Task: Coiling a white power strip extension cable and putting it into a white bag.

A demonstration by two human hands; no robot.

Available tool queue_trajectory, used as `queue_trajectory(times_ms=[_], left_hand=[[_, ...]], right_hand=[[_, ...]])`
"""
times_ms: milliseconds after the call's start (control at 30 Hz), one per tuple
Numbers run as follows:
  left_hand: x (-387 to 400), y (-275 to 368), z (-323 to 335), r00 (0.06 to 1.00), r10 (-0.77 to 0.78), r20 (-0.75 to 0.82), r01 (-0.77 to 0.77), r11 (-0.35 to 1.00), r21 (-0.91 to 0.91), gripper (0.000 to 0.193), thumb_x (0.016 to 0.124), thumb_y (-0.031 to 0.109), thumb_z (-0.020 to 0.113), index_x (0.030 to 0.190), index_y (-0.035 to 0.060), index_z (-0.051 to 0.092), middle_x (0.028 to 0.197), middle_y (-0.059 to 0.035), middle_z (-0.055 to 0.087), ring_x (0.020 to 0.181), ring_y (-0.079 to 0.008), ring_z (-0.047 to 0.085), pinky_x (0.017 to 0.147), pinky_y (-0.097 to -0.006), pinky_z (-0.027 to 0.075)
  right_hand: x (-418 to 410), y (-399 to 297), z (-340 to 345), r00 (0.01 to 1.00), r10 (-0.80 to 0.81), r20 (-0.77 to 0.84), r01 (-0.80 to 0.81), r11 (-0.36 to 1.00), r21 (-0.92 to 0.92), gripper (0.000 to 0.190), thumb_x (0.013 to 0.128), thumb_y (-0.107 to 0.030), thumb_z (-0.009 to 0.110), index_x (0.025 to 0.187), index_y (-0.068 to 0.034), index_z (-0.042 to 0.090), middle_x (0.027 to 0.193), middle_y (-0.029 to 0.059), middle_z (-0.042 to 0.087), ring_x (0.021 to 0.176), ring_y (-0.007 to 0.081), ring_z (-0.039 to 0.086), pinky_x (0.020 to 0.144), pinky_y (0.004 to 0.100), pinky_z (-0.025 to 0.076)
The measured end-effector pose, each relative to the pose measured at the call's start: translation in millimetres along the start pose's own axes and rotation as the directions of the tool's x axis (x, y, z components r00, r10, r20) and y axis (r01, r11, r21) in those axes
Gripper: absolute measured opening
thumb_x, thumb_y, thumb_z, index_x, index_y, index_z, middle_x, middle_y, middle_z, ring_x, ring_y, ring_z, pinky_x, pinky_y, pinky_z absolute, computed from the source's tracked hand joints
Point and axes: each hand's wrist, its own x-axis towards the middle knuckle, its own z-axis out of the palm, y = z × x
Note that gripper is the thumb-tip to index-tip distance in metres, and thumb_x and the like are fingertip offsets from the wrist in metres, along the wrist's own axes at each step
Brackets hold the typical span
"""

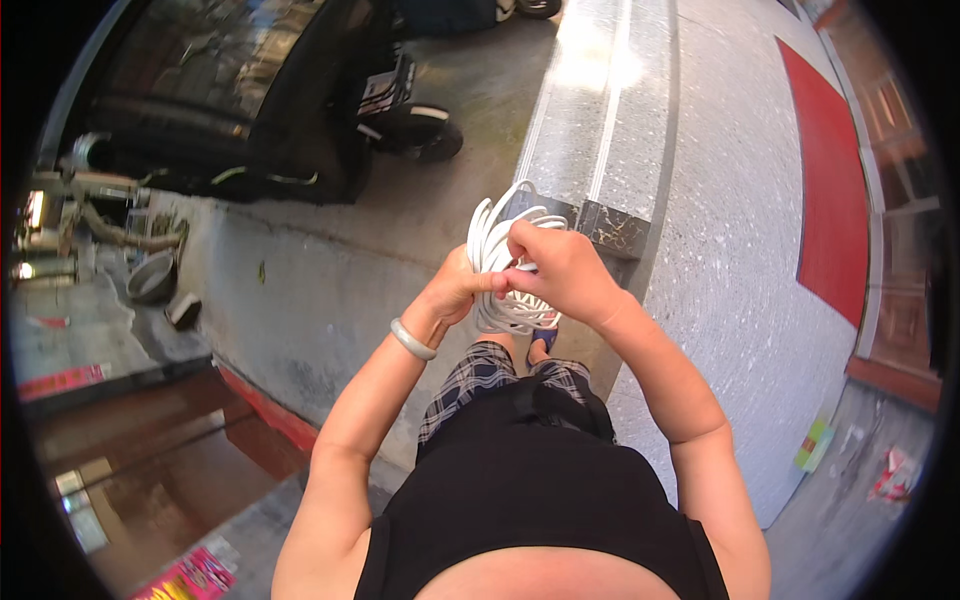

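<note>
A coiled white cable [491, 238] hangs in many loops in front of my body, held in the air above my feet. My left hand [459, 285] grips the left side of the coil, with its thumb laid across the loops; a pale bangle [413, 340] circles that wrist. On the right side, my right hand [559, 264] has its fingers curled around part of the cable. The two thumbs nearly meet at the middle of the coil. Lower loops dangle beneath my hands, and the cable's ends cannot be made out.
Ahead on the right runs a speckled stone step [585, 120], which ends in a dark edge. A red mat [821, 180] lies on the speckled floor beyond. To the left stand a dark vehicle [405, 124] with a wheel and a grey basin [152, 277] near a wall.
</note>
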Motion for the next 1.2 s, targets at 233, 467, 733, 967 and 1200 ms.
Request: queue_trajectory(times_ms=[233, 467, 733, 967, 1200], left_hand=[[-97.1, 3.3, -15.6, 0.974, 0.093, -0.208, -0.066, 0.989, 0.135, 0.056, 0.061, 0.0, 0.074, 0.114, -0.0041, 0.054, 0.099, -0.0072, 0.062, 0.083, -0.0117, 0.059, 0.07, -0.023, 0.048], [-228.8, 29.7, -67.4, 0.802, 0.256, -0.54, -0.22, 0.967, 0.13, 0.048, 0.065, 0.012, 0.066, 0.106, -0.0079, 0.053, 0.061, -0.0011, 0.052, 0.045, -0.0056, 0.039, 0.047, -0.0214, 0.036], [-415.6, 55.8, -133.0, 0.641, 0.416, -0.645, -0.684, 0.691, -0.234, 0.026, 0.074, 0.007, 0.059, 0.097, -0.0035, 0.056, 0.056, 0.001, 0.041, 0.046, -0.0079, 0.038, 0.063, -0.0293, 0.043], [-558.3, 60.7, -185.6, 0.391, 0.507, -0.768, -0.897, 0.398, -0.193, 0.017, 0.08, 0.007, 0.058, 0.093, -0.003, 0.053, 0.059, 0.0009, 0.043, 0.048, -0.007, 0.04, 0.062, -0.0282, 0.041], [-627.0, 25.5, -265.3, 0.141, 0.34, -0.93, -0.979, 0.185, -0.081, 0.007, 0.08, 0.004, 0.06, 0.081, -0.0024, 0.059, 0.057, -0.0022, 0.049, 0.048, -0.0103, 0.044, 0.052, -0.0224, 0.044]], right_hand=[[0.5, 7.2, 22.7, 0.882, -0.034, 0.471, -0.101, 0.96, 0.259, 0.03, 0.064, -0.015, 0.075, 0.07, -0.002, 0.05, 0.062, 0.0085, 0.053, 0.057, 0.0207, 0.051, 0.056, 0.0309, 0.041], [-6.9, 82.5, 75.8, 0.8, 0.187, 0.57, -0.199, 0.979, -0.042, 0.03, 0.068, -0.022, 0.073, 0.065, -0.001, 0.051, 0.061, 0.0084, 0.05, 0.059, 0.0202, 0.047, 0.056, 0.0323, 0.039], [-25.4, 173.4, 132.4, 0.857, 0.08, 0.509, 0.182, 0.878, -0.443, 0.023, 0.061, -0.023, 0.071, 0.071, -0.006, 0.06, 0.077, 0.012, 0.058, 0.079, 0.0326, 0.053, 0.074, 0.042, 0.043], [26.2, 209.9, 81.5, 0.933, 0.321, 0.165, -0.109, 0.687, -0.718, 0.029, 0.059, -0.022, 0.08, 0.07, -0.003, 0.061, 0.077, 0.0178, 0.06, 0.077, 0.0363, 0.057, 0.068, 0.041, 0.045], [107.4, 151.2, 178.0, 0.715, 0.602, 0.355, -0.338, 0.743, -0.578, 0.041, 0.084, -0.033, 0.061, 0.061, 0.0, 0.061, 0.053, 0.0096, 0.058, 0.048, 0.0189, 0.057, 0.049, 0.0354, 0.045]])
